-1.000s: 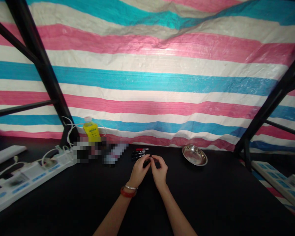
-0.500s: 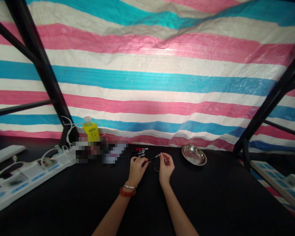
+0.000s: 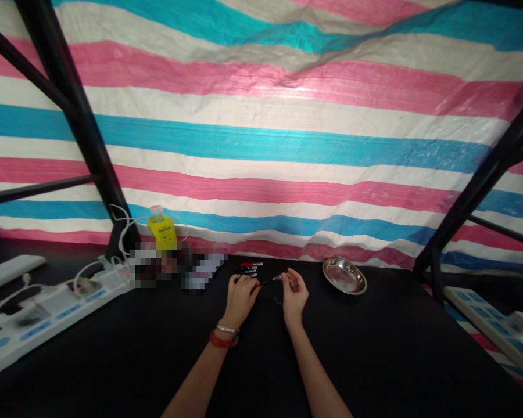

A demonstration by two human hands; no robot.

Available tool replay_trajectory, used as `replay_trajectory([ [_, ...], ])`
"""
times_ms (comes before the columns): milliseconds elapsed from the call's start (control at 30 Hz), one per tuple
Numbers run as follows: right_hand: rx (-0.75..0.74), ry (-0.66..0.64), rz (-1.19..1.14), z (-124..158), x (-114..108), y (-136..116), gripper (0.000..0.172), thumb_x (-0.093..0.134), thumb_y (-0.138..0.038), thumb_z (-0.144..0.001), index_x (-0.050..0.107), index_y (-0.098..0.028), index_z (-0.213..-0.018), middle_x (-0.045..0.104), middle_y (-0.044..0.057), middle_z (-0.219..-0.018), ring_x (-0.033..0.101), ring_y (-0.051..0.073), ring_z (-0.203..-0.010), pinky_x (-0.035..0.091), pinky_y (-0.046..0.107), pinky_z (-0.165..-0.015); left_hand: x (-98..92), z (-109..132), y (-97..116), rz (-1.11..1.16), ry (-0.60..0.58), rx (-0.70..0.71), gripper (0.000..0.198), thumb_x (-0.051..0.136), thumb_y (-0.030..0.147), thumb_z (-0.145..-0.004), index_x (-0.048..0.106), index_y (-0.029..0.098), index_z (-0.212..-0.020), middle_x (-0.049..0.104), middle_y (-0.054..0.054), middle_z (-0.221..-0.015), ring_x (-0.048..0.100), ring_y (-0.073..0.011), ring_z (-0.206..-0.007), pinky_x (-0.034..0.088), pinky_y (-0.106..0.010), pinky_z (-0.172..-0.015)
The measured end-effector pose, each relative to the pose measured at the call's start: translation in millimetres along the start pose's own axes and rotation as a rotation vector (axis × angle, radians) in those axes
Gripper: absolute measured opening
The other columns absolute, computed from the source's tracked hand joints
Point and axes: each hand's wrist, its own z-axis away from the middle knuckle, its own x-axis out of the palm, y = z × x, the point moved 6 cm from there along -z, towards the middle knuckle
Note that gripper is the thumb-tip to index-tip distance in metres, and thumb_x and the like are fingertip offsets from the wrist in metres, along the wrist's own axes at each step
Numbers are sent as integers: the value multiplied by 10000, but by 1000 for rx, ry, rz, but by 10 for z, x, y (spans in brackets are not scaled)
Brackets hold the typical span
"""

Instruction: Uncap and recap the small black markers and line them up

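Between my two hands lies a slim black pen (image 3: 268, 282) with a silvery, clear-looking end pointing right. My left hand (image 3: 239, 299), with a silver bangle and a reddish one at the wrist, pinches its dark left end; the fingers partly hide it. At the silvery end, the thumb and fingertips of my right hand (image 3: 294, 296) close on the pen. Just beyond my left hand, a red pen (image 3: 251, 265) and several black pens (image 3: 246, 271) lie together on the black table (image 3: 261, 360). A tiny dark piece (image 3: 278, 301), too small to name, rests below the pen.
Right of my hands stands a shallow metal bowl (image 3: 344, 278). A yellow bottle (image 3: 163, 233) is at the back left, beside blurred-out items (image 3: 204, 271). White power strips (image 3: 47, 318) with cables line the left side; another power strip (image 3: 490, 325) is at right. Striped sheeting (image 3: 279, 191) hangs behind.
Both hands have shifted slightly left with the pen, and my right index finger has lifted a little from its end. The bowl, bottle and loose pens stay in place.
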Motion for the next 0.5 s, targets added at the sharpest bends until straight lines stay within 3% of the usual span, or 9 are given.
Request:
replay_trajectory([
  [133,-16,-177,174,6,71,2,342,655,-415,-695,680,-140,-896,681,74,-786,626,196,-730,490,320,-680,-130,11,-164,-89,96,-109,173,472,179,-832,637,229,-830,680,-32,-857,559,-198,-876,285,-404,-873],
  [333,-266,-435,456,160,253,-125,146,667,-313,-724,722,-238,-836,687,40,-800,613,192,-823,452,339,-799,-231,72,-444,-216,209,-362,213,480,136,-783,659,242,-736,628,-33,-1067,505,-237,-1004,254,-424,-880],
  [500,-285,-510,639,310,353,-107,128,687,-289,-714,729,-265,-833,673,50,-857,609,193,-847,432,338,-811,-269,113,-530,-226,268,-503,228,452,131,-784,659,228,-793,603,-56,-1090,505,-242,-998,254,-428,-879],
])
